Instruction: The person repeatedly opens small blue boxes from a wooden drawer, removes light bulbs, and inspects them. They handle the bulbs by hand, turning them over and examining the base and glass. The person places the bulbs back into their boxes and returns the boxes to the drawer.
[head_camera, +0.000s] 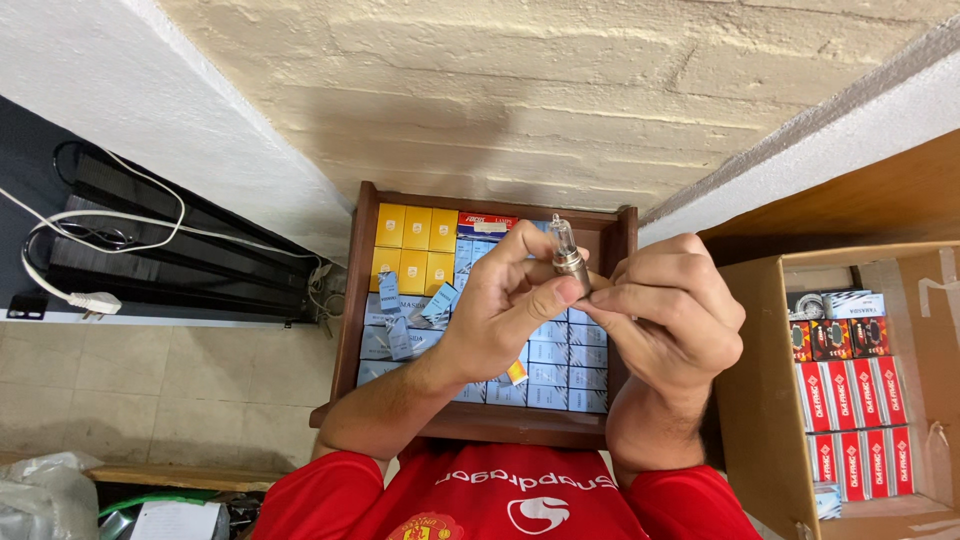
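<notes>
A small clear glass bulb (566, 243) with a metal base is held upright between both hands, above a wooden drawer (349, 300). My left hand (495, 315) pinches the metal base between thumb and forefinger. The fingertips of my right hand (668, 312) close on the lower end of the same base from the right. Inside the drawer, yellow boxes (412, 243) fill the far left corner. Rows of pale blue-white boxes (566, 372) lie beneath my hands, partly hidden by them.
An open cardboard box (762, 400) at the right holds red and black packs (850, 400). At the left, a white cable with a plug (92, 300) lies over a black ledge. A cream brick wall (520, 90) rises behind the drawer. A plastic bag (40, 495) sits bottom left.
</notes>
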